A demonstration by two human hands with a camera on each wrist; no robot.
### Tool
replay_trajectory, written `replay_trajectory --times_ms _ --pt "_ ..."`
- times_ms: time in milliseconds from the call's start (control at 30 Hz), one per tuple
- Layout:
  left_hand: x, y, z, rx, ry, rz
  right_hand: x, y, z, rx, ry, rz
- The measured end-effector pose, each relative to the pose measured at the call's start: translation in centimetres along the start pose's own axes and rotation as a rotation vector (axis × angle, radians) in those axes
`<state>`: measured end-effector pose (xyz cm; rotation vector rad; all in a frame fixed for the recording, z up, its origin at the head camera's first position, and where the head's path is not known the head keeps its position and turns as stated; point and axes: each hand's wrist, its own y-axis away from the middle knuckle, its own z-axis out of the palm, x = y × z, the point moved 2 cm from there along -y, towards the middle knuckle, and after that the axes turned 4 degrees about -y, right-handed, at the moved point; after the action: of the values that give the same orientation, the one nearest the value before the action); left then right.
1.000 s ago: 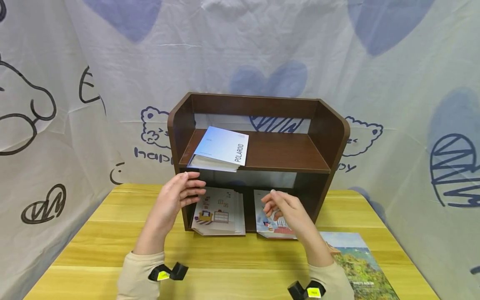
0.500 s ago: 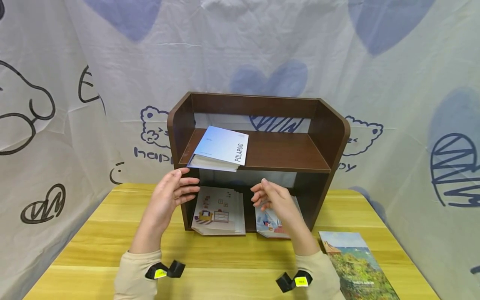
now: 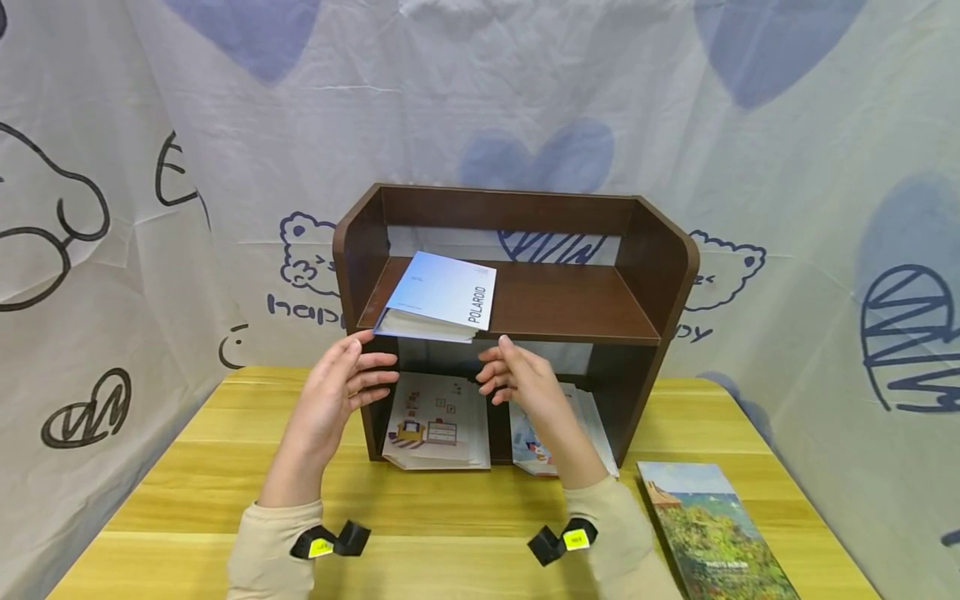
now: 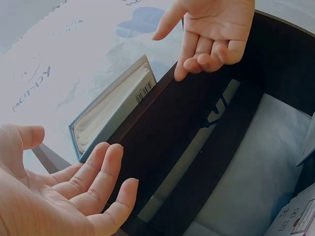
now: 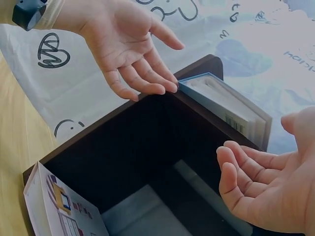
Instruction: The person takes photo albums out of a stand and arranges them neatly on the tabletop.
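My left hand (image 3: pixel 337 390): fingers loosely spread, holding nothing, tips at the left front corner of the POLAROID album (image 3: pixel 441 292), contact unclear. My right hand (image 3: pixel 525 382): fingers relaxed, nothing held, near its right front corner. Album lies on the upper shelf (image 3: pixel 573 300), left side, overhanging front edge.

A pale-blue POLAROID album (image 3: pixel 441 290) lies askew on the upper shelf (image 3: pixel 570 300), front overhanging.

Photo album (image 3: pixel 716 529) on wooden table (image 3: pixel 450 517), white cloth backdrop (image 3: pixel 420 117) (blue hearts (image 3: pixel 577 158) printed).
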<state>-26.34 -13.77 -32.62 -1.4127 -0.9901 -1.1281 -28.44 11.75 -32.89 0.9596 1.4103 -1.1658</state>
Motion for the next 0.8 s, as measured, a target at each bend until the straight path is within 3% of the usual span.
replay_trajectory --times_ms 567,800 --pt "0.2 0.0 0.1 0.003 0.024 0.009 -0.4 -1.2 1.7 -0.009 -0.124 -0.002" --pt "0.2 0.1 0.1 0.004 0.034 0.005 -0.7 -1.5 2.3 0.025 -0.185 -0.007"
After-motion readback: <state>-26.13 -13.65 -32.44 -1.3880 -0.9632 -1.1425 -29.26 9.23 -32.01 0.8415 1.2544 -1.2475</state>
